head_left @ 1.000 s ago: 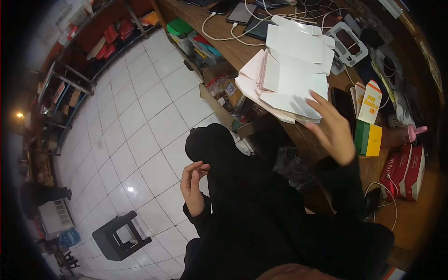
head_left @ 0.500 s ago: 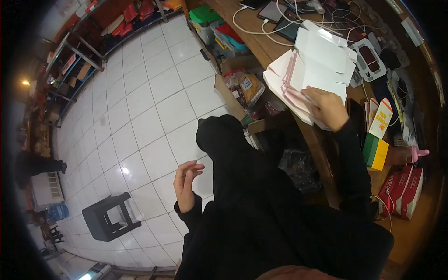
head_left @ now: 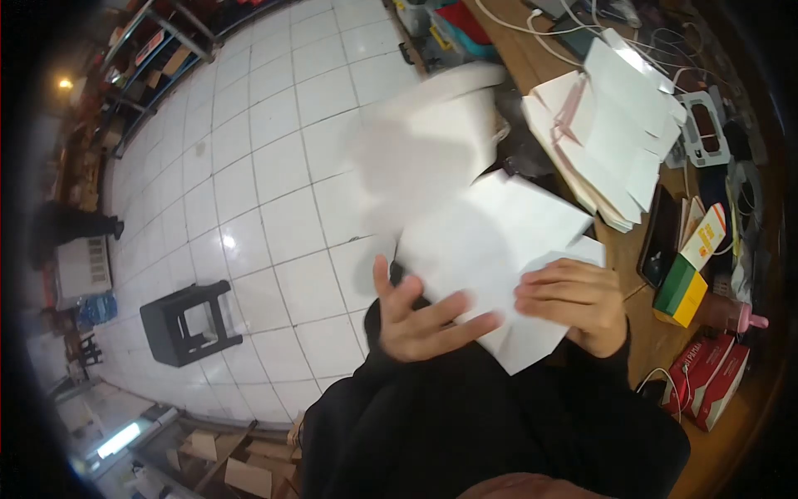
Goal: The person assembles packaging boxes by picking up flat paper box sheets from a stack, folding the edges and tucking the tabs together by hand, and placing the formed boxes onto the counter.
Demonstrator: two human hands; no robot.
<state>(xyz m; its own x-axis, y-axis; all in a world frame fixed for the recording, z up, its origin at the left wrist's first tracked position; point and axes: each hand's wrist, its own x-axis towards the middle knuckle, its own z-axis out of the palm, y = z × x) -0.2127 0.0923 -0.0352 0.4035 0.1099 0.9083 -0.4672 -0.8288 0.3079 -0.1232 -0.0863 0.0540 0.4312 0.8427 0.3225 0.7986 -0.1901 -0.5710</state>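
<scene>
A flat, unfolded white cardboard box point(head_left: 465, 241) is held over my lap, its far left part smeared by motion. My right hand point(head_left: 578, 303) grips its right side, fingers on top and the thumb hidden. My left hand point(head_left: 428, 320) is spread with fingers apart at the lower left edge of the cardboard; whether it touches is unclear. On the desk to the right lies a stack of similar flat white and pink boxes point(head_left: 611, 125).
The wooden desk point(head_left: 532, 50) carries cables, a dark phone point(head_left: 659, 229), a yellow-green carton point(head_left: 682, 287) and a red-and-white pack point(head_left: 706, 378). A black stool point(head_left: 187, 324) stands on the white tiled floor point(head_left: 274, 200). Plastic bins point(head_left: 457, 33) sit beneath the desk.
My right hand has come off the stack with one flat box and brought it over my lap. My left hand has moved right toward it, fingers spreading. The view has shifted.
</scene>
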